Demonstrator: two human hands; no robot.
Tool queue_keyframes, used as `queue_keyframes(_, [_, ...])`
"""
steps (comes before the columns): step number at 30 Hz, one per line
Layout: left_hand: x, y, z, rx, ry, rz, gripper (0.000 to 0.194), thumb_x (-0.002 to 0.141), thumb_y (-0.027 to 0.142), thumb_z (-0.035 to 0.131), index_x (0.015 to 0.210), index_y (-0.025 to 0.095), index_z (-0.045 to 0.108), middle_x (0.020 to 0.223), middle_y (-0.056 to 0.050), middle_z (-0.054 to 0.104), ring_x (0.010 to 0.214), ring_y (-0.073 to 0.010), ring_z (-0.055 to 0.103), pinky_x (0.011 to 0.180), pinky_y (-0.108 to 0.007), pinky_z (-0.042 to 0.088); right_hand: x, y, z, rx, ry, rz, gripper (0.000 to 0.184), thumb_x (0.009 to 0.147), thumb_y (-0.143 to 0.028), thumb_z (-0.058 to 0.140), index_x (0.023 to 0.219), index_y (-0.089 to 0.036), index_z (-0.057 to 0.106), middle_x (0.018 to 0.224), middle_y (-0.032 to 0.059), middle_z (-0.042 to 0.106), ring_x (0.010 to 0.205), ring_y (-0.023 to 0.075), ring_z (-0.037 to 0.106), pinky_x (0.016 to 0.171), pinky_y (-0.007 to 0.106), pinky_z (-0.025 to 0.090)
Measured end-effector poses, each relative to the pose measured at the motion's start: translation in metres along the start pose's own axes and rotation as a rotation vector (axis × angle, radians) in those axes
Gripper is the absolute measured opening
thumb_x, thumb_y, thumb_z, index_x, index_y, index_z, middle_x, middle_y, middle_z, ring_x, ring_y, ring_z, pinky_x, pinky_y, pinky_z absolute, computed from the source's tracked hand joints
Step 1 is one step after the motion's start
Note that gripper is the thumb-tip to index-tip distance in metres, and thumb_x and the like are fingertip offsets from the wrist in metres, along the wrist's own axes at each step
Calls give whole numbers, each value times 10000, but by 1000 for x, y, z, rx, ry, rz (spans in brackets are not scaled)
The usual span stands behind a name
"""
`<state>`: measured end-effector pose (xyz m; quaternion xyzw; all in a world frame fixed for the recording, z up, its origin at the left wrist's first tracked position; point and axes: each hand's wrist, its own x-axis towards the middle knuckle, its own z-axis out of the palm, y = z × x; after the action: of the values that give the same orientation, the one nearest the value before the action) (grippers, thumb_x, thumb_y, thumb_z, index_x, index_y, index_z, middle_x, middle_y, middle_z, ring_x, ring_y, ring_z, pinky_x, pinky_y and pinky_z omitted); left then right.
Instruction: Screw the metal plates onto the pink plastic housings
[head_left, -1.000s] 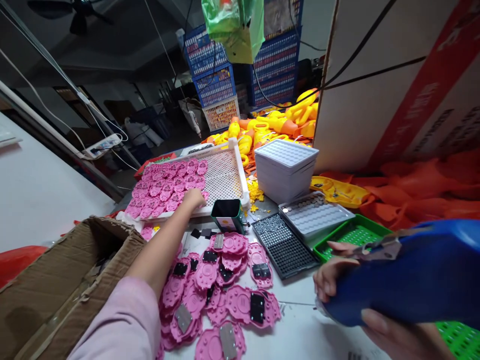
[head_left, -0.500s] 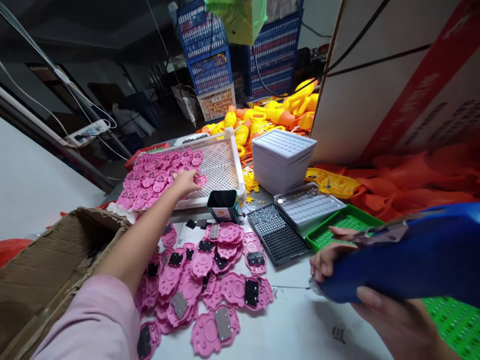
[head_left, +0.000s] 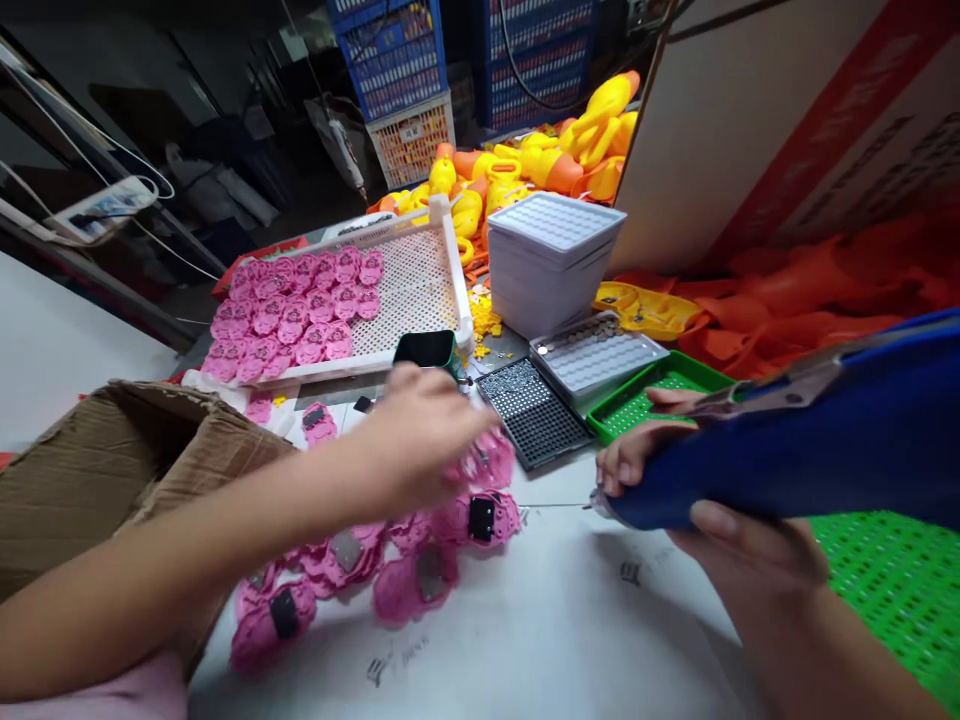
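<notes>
My left hand point(head_left: 431, 430), blurred by motion, is over a pile of pink plastic parts point(head_left: 487, 460); its fingertips are beside one, and I cannot tell if they grip it. Several of the parts carry black or grey rectangular plates. My right hand point(head_left: 757, 550) is wrapped around a blue electric screwdriver point(head_left: 795, 455), held sideways with its thin bit pointing left. The bit ends close to a pink part with a black plate point(head_left: 484, 518). Beyond the pile, a white perforated tray point(head_left: 420, 290) bears rows of pink parts point(head_left: 292, 315) on its left side.
A black gridded tray of screws point(head_left: 532, 415) lies beside a dark green container point(head_left: 425, 348). Behind are a stack of white trays point(head_left: 555, 250) and a green basket point(head_left: 637, 405). An open cardboard box point(head_left: 150, 450) stands left; yellow and orange pieces point(head_left: 525, 165) heap at the back.
My left hand has come back from the white tray, where a pink part stays, to the pile. My right hand still holds the screwdriver. The view has tilted down.
</notes>
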<state>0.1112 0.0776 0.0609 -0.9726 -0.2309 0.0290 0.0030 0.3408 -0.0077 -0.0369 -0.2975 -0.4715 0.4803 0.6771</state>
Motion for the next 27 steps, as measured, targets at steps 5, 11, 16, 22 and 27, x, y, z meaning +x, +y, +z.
queue_keyframes(5, [-13, 72, 66, -24, -71, 417, 275, 689, 258, 697, 925, 186, 576, 679, -18, 605, 710, -208, 493, 668, -367, 276, 1, -3, 4, -4, 32, 20, 309, 688, -456, 759, 928, -281, 676, 652, 17, 614, 580, 172, 590, 530, 310, 540])
queue_keyframes(11, [-13, 90, 94, -3, -52, 371, 204, 755, 277, 675, 905, 169, 589, 699, -36, 605, 695, -214, 525, 632, -371, 306, -1, -4, 7, 2, 72, 27, 367, 690, -431, 765, 1017, -312, 647, 645, 15, 631, 586, 176, 591, 530, 305, 549])
queue_keyframes(16, [-15, 75, 68, -2, 11, 335, 110, 849, 279, 593, 885, 175, 603, 769, -36, 624, 690, -191, 536, 592, -343, 308, -1, -6, 7, -2, 75, 50, 316, 678, -438, 768, 940, -316, 639, 649, 16, 625, 597, 192, 594, 528, 325, 557])
queue_keyframes(22, [-12, -33, 8, -17, -333, -388, 27, 755, 215, 602, 757, 197, 621, 717, -16, 637, 607, -155, 513, 534, -275, 297, 1, -8, 6, -3, 101, 51, 323, 661, -450, 785, 909, -288, 656, 643, 18, 630, 583, 183, 592, 512, 317, 547])
queue_keyframes(27, [-11, -128, 28, -52, -392, -622, 215, 647, 181, 670, 861, 186, 656, 879, -50, 681, 734, -192, 578, 598, -259, 372, 1, -6, 5, 29, 113, 52, 442, 651, -436, 797, 1048, -328, 637, 645, 3, 638, 571, 180, 591, 512, 319, 544])
